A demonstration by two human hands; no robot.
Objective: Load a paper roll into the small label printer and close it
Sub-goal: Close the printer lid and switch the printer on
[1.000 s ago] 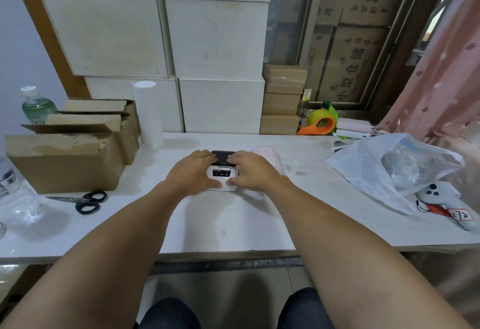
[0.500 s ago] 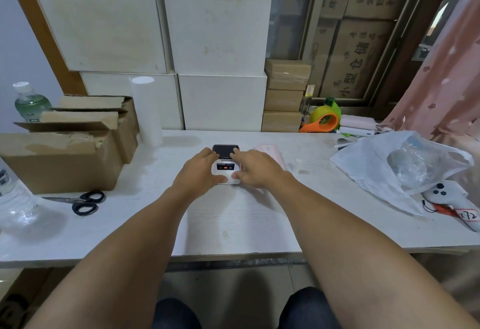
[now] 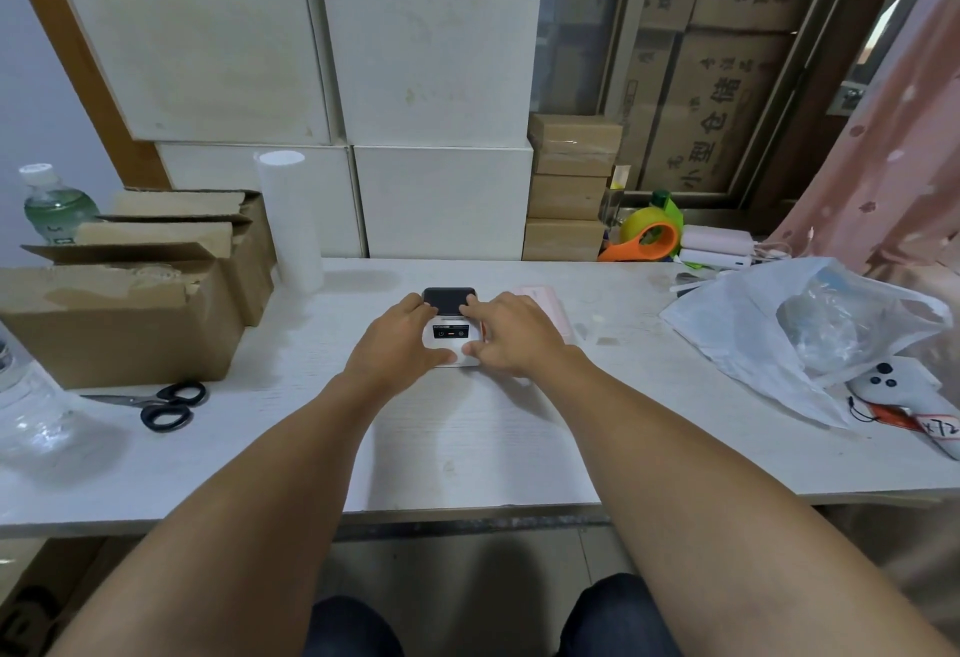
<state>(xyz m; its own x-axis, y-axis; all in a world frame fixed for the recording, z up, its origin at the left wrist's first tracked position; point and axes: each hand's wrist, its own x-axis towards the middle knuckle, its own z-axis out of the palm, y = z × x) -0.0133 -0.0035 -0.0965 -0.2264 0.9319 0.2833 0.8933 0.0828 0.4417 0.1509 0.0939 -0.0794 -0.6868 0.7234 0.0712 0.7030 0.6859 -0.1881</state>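
Observation:
A small white label printer (image 3: 451, 335) with a dark lid on its far end lies flat on the white table (image 3: 493, 438), in the middle. My left hand (image 3: 399, 342) grips its left side, thumb at the near corner. From the right, my right hand (image 3: 511, 335) holds the printer, with a fingertip resting on the dark lid. The lid looks flat and down. No paper roll shows at the printer. A tall white roll (image 3: 289, 220) stands upright at the back left.
Open cardboard boxes (image 3: 130, 303) and black scissors (image 3: 161, 404) lie on the left, with water bottles (image 3: 52, 204) beside them. A pink flat box (image 3: 545, 303) sits just right of the printer. A white plastic bag (image 3: 789, 329), a controller (image 3: 904, 394) and a tape dispenser (image 3: 649, 235) are on the right.
The view has tilted a little, so the printer sits slightly higher in the frame. Both hands stay on the printer; the right forefinger has come onto the dark lid.

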